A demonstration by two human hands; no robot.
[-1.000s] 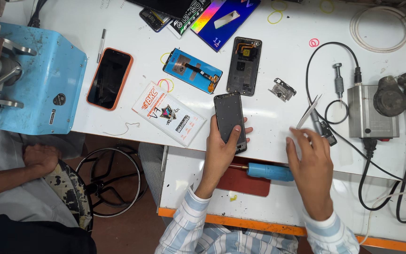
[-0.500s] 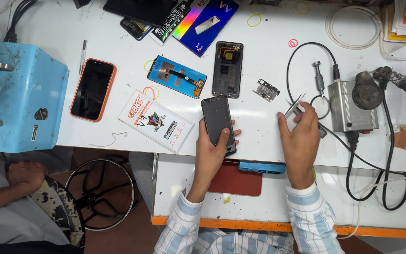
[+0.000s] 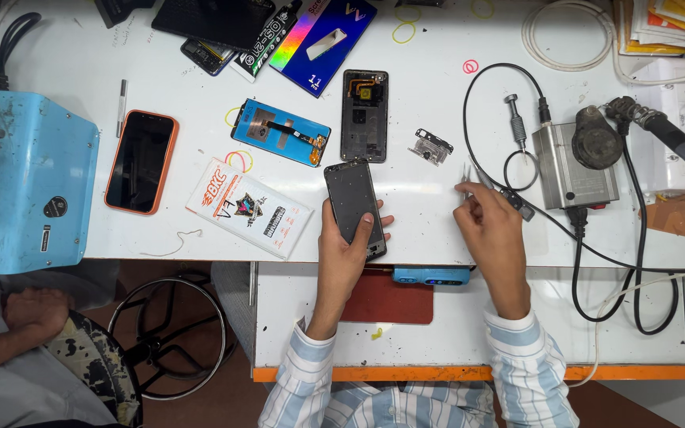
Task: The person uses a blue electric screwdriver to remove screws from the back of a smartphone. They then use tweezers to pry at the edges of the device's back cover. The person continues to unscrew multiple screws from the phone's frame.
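My left hand (image 3: 344,255) grips a dark phone (image 3: 353,201) by its lower end, holding it flat over the white bench (image 3: 438,214), screen side up. My right hand (image 3: 491,232) pinches thin metal tweezers (image 3: 469,176), tips pointing up and away, just right of the phone. Beyond the phone lie an opened phone back shell (image 3: 364,115), a blue-framed display panel (image 3: 281,131) and a small metal bracket (image 3: 434,146).
An orange-cased phone (image 3: 140,162) and a white packet (image 3: 248,207) lie to the left, beside a blue machine (image 3: 25,178). A grey metal box (image 3: 573,165) with black cables, a screwdriver (image 3: 514,120) and a blue tool (image 3: 431,275) sit right. Another person's hand (image 3: 35,311) rests at lower left.
My right hand has drawn a little away from the phone and raised the tweezers. The left hand keeps the phone in the same grip. The view has shifted.
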